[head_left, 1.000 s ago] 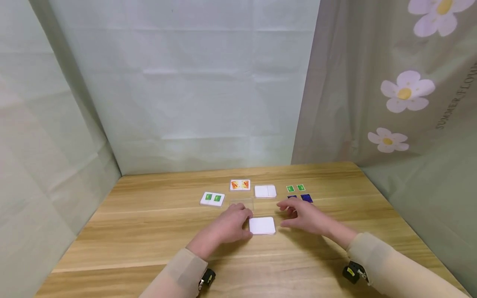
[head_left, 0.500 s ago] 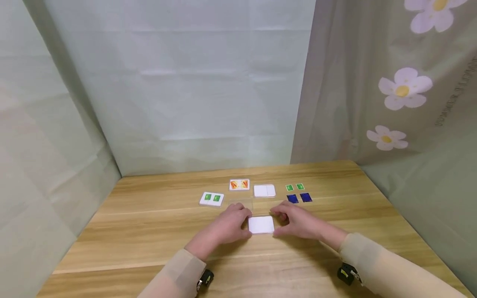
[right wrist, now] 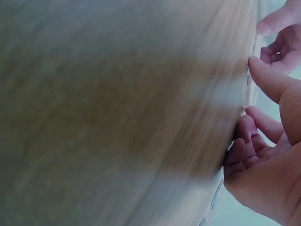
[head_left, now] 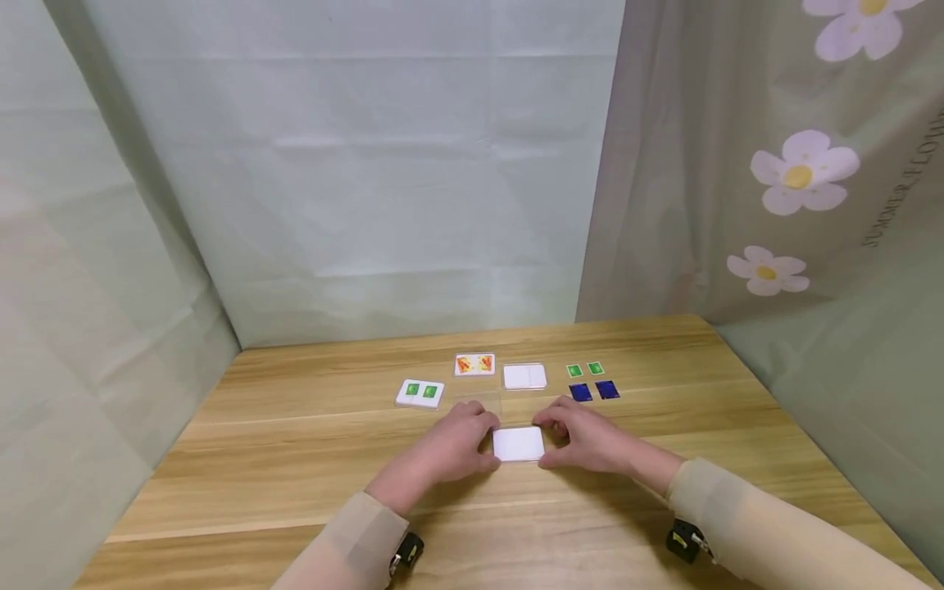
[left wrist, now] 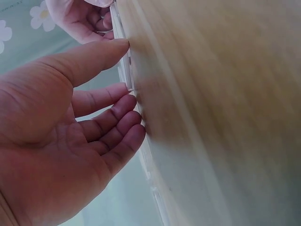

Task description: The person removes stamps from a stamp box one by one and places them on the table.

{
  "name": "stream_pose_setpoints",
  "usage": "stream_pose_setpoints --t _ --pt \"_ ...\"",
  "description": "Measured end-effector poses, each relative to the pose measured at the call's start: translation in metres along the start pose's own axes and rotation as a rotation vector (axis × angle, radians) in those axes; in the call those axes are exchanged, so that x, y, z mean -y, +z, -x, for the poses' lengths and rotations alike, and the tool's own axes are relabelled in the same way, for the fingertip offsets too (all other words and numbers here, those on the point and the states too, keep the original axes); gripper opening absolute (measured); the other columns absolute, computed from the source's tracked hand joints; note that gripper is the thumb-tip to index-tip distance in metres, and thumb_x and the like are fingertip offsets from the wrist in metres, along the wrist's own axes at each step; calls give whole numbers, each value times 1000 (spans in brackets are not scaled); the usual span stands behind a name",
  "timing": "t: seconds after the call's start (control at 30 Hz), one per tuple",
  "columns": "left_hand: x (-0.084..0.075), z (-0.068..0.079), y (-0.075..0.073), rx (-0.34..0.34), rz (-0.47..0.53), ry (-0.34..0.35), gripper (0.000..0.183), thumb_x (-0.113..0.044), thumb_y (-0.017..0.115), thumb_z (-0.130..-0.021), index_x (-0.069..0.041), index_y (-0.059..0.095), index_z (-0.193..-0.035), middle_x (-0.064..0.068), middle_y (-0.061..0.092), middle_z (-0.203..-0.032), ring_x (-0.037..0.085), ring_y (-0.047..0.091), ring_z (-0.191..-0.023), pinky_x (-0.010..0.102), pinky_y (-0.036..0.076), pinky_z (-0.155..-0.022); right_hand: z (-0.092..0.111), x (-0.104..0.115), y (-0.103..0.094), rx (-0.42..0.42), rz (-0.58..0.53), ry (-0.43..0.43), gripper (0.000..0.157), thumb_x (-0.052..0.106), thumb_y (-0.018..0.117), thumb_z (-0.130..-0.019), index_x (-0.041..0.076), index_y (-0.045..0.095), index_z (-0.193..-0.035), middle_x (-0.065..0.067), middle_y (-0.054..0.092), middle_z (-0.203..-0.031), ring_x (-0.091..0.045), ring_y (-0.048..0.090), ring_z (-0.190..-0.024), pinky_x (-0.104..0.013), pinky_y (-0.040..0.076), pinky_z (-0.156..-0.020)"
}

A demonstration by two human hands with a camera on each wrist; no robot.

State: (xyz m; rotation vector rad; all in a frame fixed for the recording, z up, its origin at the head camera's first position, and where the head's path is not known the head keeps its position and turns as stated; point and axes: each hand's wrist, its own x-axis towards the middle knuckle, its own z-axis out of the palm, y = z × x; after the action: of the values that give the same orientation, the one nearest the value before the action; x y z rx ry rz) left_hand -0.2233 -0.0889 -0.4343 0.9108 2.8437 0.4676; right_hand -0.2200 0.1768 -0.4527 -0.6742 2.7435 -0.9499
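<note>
Both your hands bracket the white card, one at each end

From the head view, the white card point(head_left: 519, 444) lies flat on the wooden table point(head_left: 295, 475), in front of the other pieces. Your left hand point(head_left: 459, 442) holds its left end and your right hand point(head_left: 590, 434) its right end, each with thumb at the near corner and forefinger at the far one. Just beyond your left hand lies a clear plate point(head_left: 484, 401). Past it are the card with two green squares point(head_left: 420, 394), the orange-pictured card point(head_left: 475, 365) and a split white card point(head_left: 524, 377); to the right are two green tiles point(head_left: 585, 369) and two dark blue tiles point(head_left: 594, 391).

From the left wrist, your thumb and forefinger stand apart, tips against the card's edge; the other fingers curl loosely beside the tabletop.

From the right wrist, you have the matching grip, partly open, remaining fingers bent under. How hard either hand presses, you cannot tell from here.

The step in hand looks like squaring up or steadying the white card. The next move probably calls for even pressure from both ends, keeping the card level and your fingertips on its rim.
</note>
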Motion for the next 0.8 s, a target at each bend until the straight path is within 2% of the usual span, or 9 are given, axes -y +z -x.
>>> stream_pose_setpoints --t 0.4,0.6,0.8 --pt "11 7 -2 -13 26 30 50 -24 92 -94 -4 73 -135 8 67 -125 23 58 -110 42 55 -100 -3 1 4 -1 -14 9 45 30 96 -89 17 74 -126 1 59 -114 -18 55 -99 -34 50 -83" --pt "18 9 -6 -72 25 39 50 -22 90 -95 -3 72 -137 10 67 -128 24 61 -112 46 56 -100 -3 2 3 -1 -11 22 45 31 97 -88 18 74 -125 2 60 -113 -18 55 -99 -35 50 -84" --pt "27 6 -12 -134 14 -1 51 -21 89 -96 -4 71 -140 12 67 -133 30 62 -121 49 55 -106 -3 4 4 -7 -5 32 45 31 97 -88 19 74 -125 2 61 -113 -18 55 -99 -35 50 -84"
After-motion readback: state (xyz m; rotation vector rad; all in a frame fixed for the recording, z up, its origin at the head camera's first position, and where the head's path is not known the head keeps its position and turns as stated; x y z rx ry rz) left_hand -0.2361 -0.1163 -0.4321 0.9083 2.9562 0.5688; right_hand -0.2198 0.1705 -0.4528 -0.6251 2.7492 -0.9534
